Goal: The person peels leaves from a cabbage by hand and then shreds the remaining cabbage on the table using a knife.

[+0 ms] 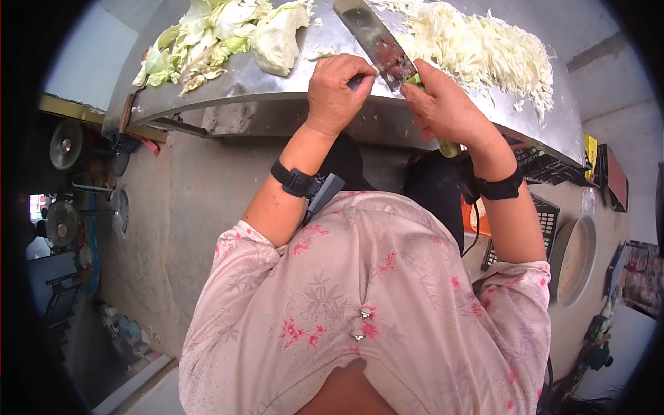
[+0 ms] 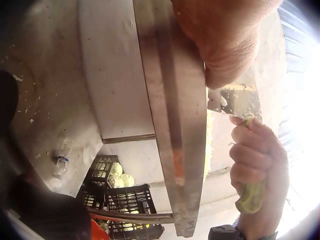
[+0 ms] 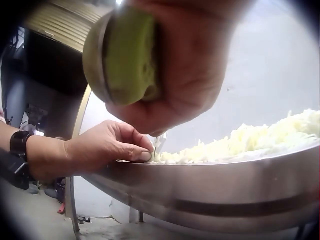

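Note:
My right hand grips the green handle of a broad-bladed kitchen knife. Its blade, dotted with wet cabbage bits, slants up and left over the metal table. Beside the blade, at the table's near edge, is my left hand with curled fingers. In the right wrist view, the left thumb and fingertips meet right by the blade; I cannot tell whether they pinch a scrap. Shredded cabbage is heaped right of the knife. Left of it lie a cut cabbage chunk and loose leaves.
Under the table's right side stand black plastic crates, with whole cabbages in one. A wide metal basin is on the floor at right. Fans stand at left. A plastic bottle lies on the floor.

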The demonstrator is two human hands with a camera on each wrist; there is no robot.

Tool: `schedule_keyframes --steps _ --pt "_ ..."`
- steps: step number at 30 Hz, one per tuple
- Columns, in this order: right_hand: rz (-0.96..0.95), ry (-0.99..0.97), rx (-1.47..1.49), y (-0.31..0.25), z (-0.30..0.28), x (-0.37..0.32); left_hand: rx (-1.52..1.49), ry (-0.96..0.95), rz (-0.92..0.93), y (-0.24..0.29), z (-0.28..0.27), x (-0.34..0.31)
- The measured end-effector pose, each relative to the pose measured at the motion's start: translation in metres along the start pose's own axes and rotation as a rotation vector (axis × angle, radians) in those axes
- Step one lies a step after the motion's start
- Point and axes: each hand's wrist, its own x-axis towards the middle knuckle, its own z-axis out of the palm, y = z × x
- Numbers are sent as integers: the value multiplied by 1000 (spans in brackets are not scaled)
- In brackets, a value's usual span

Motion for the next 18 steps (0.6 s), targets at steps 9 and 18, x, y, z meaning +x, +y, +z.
schedule_keyframes --steps 9,18 --pt "-3 -176 -139 -4 -23 36 -2 -2 0 -1 1 0" --pt "11 121 91 6 8 10 -67 10 -19 -4 2 -2"
